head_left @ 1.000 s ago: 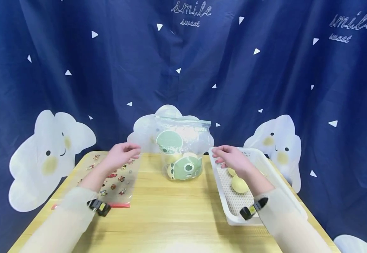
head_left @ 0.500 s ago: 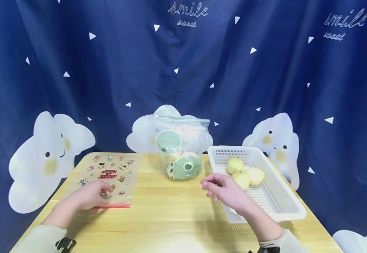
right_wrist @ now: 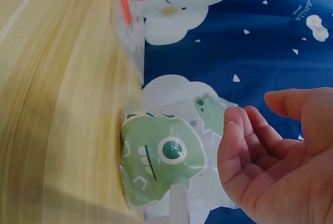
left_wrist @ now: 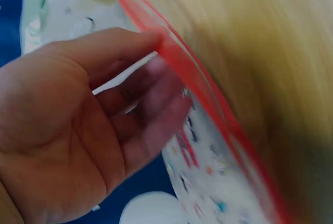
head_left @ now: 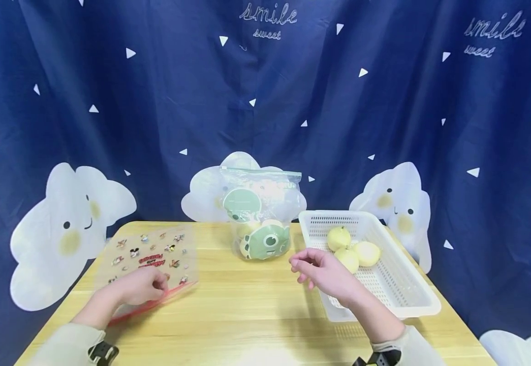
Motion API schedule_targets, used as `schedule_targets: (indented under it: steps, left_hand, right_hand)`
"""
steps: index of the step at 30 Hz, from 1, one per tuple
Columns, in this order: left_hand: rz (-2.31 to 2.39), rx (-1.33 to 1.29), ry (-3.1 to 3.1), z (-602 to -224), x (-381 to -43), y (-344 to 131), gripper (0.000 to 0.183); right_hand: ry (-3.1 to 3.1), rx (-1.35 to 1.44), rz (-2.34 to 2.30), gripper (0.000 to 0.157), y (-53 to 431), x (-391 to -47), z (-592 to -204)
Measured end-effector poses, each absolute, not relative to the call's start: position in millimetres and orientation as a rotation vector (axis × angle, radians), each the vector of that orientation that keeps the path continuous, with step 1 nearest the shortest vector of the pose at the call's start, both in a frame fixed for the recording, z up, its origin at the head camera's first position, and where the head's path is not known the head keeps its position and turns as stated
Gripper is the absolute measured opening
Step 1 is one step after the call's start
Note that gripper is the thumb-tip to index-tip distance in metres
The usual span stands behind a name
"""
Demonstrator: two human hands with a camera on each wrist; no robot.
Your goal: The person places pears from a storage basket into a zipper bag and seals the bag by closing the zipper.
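My left hand [head_left: 142, 285] pinches the red top edge of a clear zip bag [head_left: 155, 250] printed with small cartoon figures. In the left wrist view, thumb and fingers meet at the red zip strip [left_wrist: 208, 96], which is lifted off the table. My right hand [head_left: 326, 274] hovers by the left rim of a white basket [head_left: 398, 284], its fingers loosely bent and holding nothing. Inside that basket sit several pale yellow round fruits [head_left: 367, 253], pear-like in look. The right wrist view shows the right hand [right_wrist: 276, 161] with a gap between thumb and fingers.
A second clear zip bag [head_left: 265, 244] with a green cartoon print stands upright at the table's back middle, with yellowish round things inside. The wooden table [head_left: 238, 315] ends at a dark blue curtain [head_left: 256, 127] with clouds.
My left hand came down and back onto the flat cartoon bag, then pinched its red edge and raised it. The right hand moved back from over the basket, then stayed nearly still.
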State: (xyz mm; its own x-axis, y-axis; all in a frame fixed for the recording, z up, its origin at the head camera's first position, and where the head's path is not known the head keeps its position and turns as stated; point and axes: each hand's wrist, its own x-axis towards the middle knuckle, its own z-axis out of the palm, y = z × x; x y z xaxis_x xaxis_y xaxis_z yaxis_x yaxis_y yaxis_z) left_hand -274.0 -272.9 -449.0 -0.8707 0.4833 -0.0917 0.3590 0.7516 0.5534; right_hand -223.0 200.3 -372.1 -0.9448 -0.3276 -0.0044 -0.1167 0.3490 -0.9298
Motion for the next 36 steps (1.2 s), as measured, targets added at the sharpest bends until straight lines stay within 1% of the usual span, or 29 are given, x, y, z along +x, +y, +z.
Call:
schedule_targets:
  steps: [5, 12, 15, 18, 24, 26, 29, 32, 35, 36]
  left_hand:
    - [1.101, 0.692, 2.526, -436.6, -276.2, -238.1, 0.003]
    - [1.438, 0.616, 2.347, -412.7, -288.4, -174.4, 0.023]
    - [1.571, 0.542, 2.305, -401.6, -291.9, -143.6, 0.024]
    - [1.665, 0.467, 2.304, -393.5, -295.5, -114.2, 0.02]
    - [1.761, 0.385, 2.314, -379.7, -302.6, -72.7, 0.02]
    - [1.786, 0.377, 2.312, -373.8, -303.6, -64.7, 0.017]
    - [1.793, 0.332, 2.339, -364.3, -302.9, -58.2, 0.013]
    - [1.746, 0.265, 2.368, -355.4, -300.8, -55.6, 0.022]
    - [1.684, 0.228, 2.384, -347.7, -298.7, -54.3, 0.031]
    - [1.664, 0.225, 2.4, -345.4, -298.6, -53.8, 0.031]
  right_hand:
    - [2.431, -0.408, -1.627, 0.028, 196.7, -225.4, -368.2]
    - [2.414, -0.395, -1.628, 0.028, 190.8, -230.1, -367.4]
    - [2.384, -0.395, -1.629, 0.029, 185.5, -231.6, -369.6]
    - [2.342, -0.417, -1.62, 0.032, 176.8, -232.2, -371.4]
    - [2.301, -0.457, -1.6, 0.046, 152.9, -234.5, -374.4]
    - [2.311, -0.451, -1.608, 0.042, 146.5, -236.3, -375.0]
    - [2.367, -0.436, -1.614, 0.03, 140.8, -238.8, -374.3]
    - [2.456, -0.423, -1.595, 0.021, 138.3, -241.8, -372.9]
    - [2.526, -0.415, -1.566, 0.017, 136.8, -245.4, -371.5]
    - [2.536, -0.414, -1.557, 0.016, 136.3, -246.6, -370.8]
